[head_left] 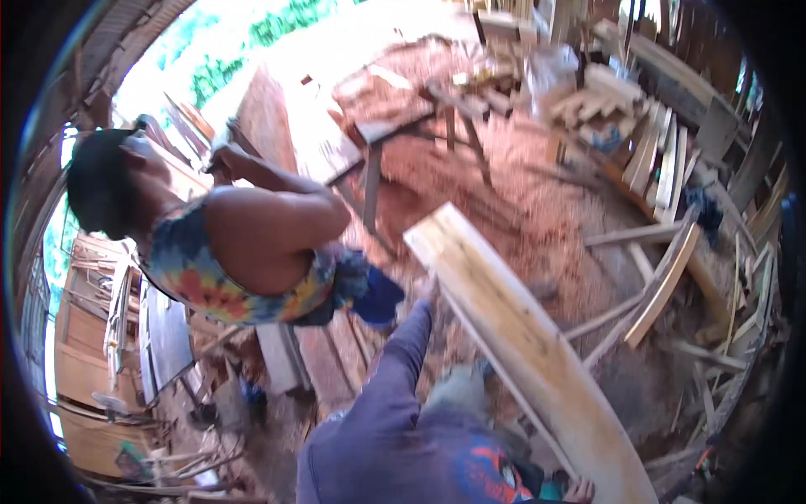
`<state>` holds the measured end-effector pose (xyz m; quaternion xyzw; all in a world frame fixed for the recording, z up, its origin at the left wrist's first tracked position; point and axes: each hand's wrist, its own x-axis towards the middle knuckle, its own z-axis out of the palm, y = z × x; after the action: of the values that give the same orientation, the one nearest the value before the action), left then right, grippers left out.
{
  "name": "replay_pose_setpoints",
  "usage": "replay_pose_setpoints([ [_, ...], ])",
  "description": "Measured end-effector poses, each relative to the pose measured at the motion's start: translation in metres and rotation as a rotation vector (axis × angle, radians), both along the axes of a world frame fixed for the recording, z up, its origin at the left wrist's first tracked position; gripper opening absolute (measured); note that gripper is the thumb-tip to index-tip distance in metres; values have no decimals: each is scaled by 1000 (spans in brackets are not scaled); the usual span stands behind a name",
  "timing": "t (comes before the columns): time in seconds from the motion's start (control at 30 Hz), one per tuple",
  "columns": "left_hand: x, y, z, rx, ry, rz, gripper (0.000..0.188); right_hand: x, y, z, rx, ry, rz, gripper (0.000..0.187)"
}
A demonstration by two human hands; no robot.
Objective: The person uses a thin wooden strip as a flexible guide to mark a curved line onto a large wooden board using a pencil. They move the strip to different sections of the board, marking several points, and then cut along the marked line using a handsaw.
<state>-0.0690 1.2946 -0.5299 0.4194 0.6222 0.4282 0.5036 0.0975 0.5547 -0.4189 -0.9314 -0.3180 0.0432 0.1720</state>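
A long, thick wooden board [520,328], pale with brown streaks, slants from the middle of the view down to the lower right. My left hand [430,287], at the end of a dark purple sleeve, grips the board's left edge close to its far end; its fingers are mostly hidden. At the near end, my right hand [579,490] has its fingertips curled against the same edge, and the rest of that hand is out of sight. The board is held up off the sawdust-strewn ground.
On the left stands a person [243,252] in a tie-dye sleeveless top, arms raised. Beyond is a rough wooden trestle [374,181]. Stacked lumber [600,101] fills the far right, and a wooden frame [663,286] leans right of the board. More planks [327,361] lie at left.
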Motion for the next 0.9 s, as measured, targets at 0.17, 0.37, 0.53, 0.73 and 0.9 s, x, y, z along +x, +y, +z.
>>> replay_pose_setpoints([
  [0.17, 11, -4, 12, -130, -37, -17, 24, 3, 20, -1, -213, 233, -103, 25],
  [0.37, 24, 0, 50, -241, -362, 60, 26, -8, 63, -3, -84, 121, -71, 20],
  [0.53, -6, 13, 26, -257, -212, 47, 31, -10, 73, -2, -96, 73, -45, 20],
  [0.73, 3, 8, 34, -264, -203, 24, 37, -19, 75, -8, -143, 94, -111, 17],
  [0.9, 16, 17, 36, -191, -155, 114, 20, -22, 84, -10, -154, 62, -184, 16],
])
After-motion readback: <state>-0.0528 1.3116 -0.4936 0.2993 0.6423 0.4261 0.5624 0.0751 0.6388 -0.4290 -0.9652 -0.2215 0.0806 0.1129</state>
